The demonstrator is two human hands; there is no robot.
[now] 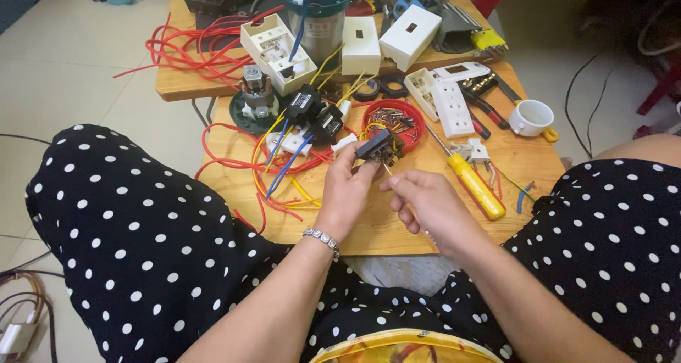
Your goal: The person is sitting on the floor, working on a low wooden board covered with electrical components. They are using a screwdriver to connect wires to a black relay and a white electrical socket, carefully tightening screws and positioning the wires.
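Observation:
My left hand [346,193] holds a small black switch part [376,147] with yellow wires above the low wooden table [355,225]. A silver bracelet sits on that wrist. My right hand [425,203] is just to the right of the part, fingers pinched on something thin, perhaps a wire end or a screw, that touches the part's underside. Behind the hands stands a red round dish [413,116] filled with several small screws. A yellow-handled screwdriver [474,184] lies on the table to the right of my right hand.
Red, yellow and blue wires [277,164] spread over the table's left side with black connectors [312,115]. White switch boxes [277,51], a white socket strip [452,108], a white cup [532,116], pliers and a green-rimmed canister [316,15] stand farther back. My polka-dot knees flank the table.

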